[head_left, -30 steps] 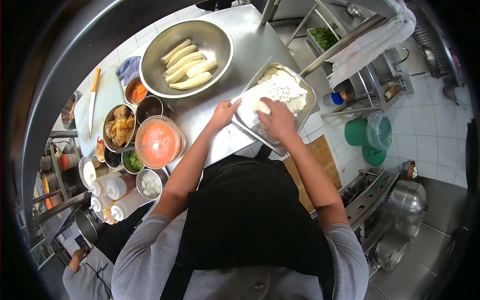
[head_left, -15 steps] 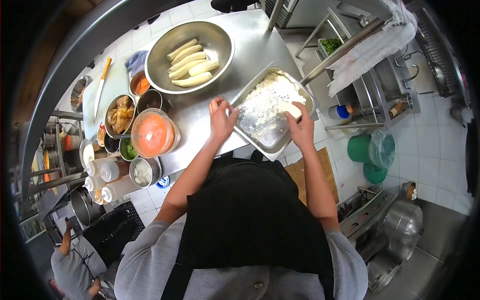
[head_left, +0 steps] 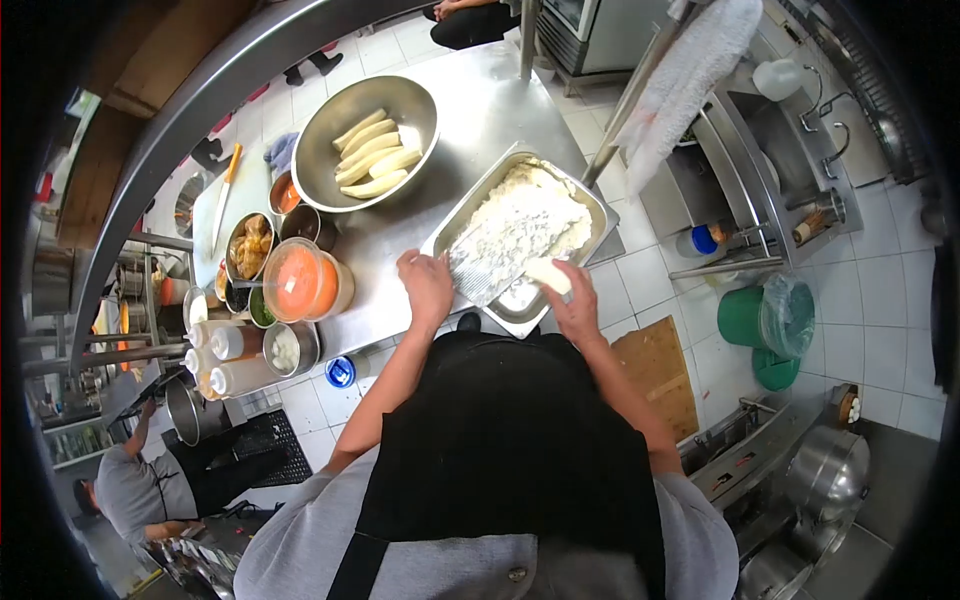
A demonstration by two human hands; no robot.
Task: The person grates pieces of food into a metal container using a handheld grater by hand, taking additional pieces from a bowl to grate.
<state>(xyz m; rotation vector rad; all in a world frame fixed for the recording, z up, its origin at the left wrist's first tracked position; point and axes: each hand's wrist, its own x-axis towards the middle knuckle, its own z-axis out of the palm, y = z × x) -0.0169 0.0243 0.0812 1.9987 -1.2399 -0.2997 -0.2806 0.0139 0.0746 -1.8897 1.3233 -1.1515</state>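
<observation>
A metal tray (head_left: 606,215) sits at the edge of the steel table, holding a heap of pale grated plantain (head_left: 525,215). A flat metal grater (head_left: 483,276) lies slanted inside it. At the tray's left rim, my left hand (head_left: 428,287) is closed on the grater's near end, though its fingers partly hide the grip. My right hand (head_left: 576,303) grips a peeled plantain (head_left: 547,275) over the tray's near right part, beside the grater. Several whole peeled plantains (head_left: 375,155) rest in a large steel bowl (head_left: 425,130) farther back.
Left of me stand a tub of orange sauce (head_left: 303,283), a bowl of meat (head_left: 250,247), squeeze bottles (head_left: 240,377) and a pot of white pieces (head_left: 290,348). A knife (head_left: 228,190) lies on a cutting board. A co-worker (head_left: 150,490) is at lower left.
My right hand has brought the plantain nearer to me and leftward, toward the tray's near side. More of the grater's surface shows. The whole view has turned slightly.
</observation>
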